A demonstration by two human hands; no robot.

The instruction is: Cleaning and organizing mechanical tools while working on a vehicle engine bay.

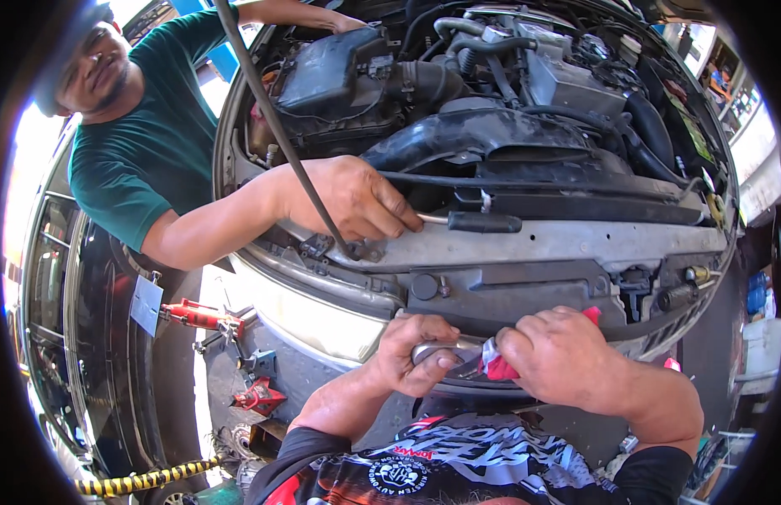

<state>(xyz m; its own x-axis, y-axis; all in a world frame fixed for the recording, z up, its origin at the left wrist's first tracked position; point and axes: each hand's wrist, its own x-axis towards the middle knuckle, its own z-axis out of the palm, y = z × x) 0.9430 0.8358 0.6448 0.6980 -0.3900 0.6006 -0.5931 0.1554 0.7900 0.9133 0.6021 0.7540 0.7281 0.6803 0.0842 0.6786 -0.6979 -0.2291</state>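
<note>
In front of my chest, my left hand (416, 353) has its fingers curled round a shiny metal tool (445, 349) with a rounded end. What kind of tool it is cannot be made out. My right hand (567, 353) is closed on a red and white cloth (500, 364), pressed against the tool's other end. Both hands are just off the front edge of an open car's engine bay. Beyond them, a co-worker's hand (357, 198) reaches over the front panel, fingers at the metal shank of a black-handled tool (485, 222), which looks like a screwdriver.
A thin prop rod (277, 126) slants down to the front panel (576, 241). The co-worker, in a green shirt (142, 151), leans in from the left. On the floor at left stand a red jack (201, 316) and a red stand (257, 396). Another tool (689, 286) lies at the panel's right end.
</note>
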